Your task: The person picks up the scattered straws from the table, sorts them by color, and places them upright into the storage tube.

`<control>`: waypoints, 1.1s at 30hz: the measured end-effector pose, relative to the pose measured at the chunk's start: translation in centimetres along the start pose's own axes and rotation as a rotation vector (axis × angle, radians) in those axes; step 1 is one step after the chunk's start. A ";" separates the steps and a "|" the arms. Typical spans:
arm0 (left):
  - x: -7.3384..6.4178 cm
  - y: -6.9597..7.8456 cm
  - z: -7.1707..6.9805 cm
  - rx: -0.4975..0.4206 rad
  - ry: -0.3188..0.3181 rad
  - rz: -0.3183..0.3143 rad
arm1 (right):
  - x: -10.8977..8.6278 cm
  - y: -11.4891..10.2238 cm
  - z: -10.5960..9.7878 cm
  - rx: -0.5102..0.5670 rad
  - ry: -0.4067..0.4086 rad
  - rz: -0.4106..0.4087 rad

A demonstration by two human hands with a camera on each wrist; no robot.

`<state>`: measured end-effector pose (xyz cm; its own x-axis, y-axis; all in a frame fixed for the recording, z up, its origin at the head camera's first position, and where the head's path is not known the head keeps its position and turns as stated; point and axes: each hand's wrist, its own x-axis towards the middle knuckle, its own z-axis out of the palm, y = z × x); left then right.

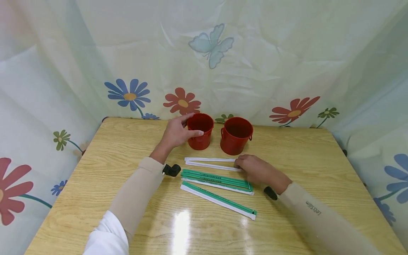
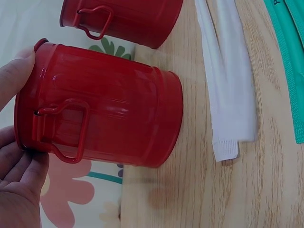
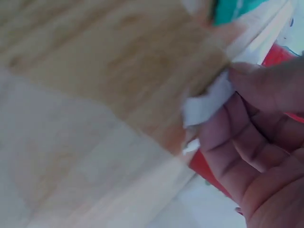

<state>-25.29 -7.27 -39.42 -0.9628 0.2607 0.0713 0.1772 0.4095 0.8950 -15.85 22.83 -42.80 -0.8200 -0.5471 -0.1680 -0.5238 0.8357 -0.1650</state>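
Observation:
My left hand (image 1: 176,132) holds the left red bucket (image 2: 109,104) at its rim, with the thumb on the near side and fingers on the far side. The bucket stands upright and open at the top. In front of the buckets, two white paper-wrapped straws (image 1: 211,165) lie in a narrow V. My right hand (image 1: 256,171) is at their right ends. In the right wrist view, its thumb and forefinger pinch a white wrapper end (image 3: 206,104), and a second white tip (image 3: 191,146) pokes out by the fingers.
Another red bucket (image 1: 234,143) with side handles stands to the right. Nearer me lie several green-wrapped straws (image 1: 215,177) with white ones, then a green and white pair (image 1: 220,200). A flowered curtain (image 1: 255,71) hangs behind the wooden table (image 1: 127,148).

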 end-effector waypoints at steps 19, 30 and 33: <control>-0.1 -0.1 -0.1 0.017 0.014 0.007 | -1.1 -0.2 -1.6 0.154 0.153 -0.072; 0.1 0.1 0.1 0.023 0.000 0.010 | -0.5 -1.3 -3.4 0.423 0.341 -0.151; 0.1 0.2 0.0 0.030 -0.003 0.008 | -0.1 -1.7 -4.0 0.482 0.394 -0.172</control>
<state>-25.35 -7.12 -39.26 -0.9608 0.2662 0.0773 0.1909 0.4336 0.8807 -15.81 21.63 -38.63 -0.8051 -0.5360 0.2539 -0.5678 0.5726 -0.5915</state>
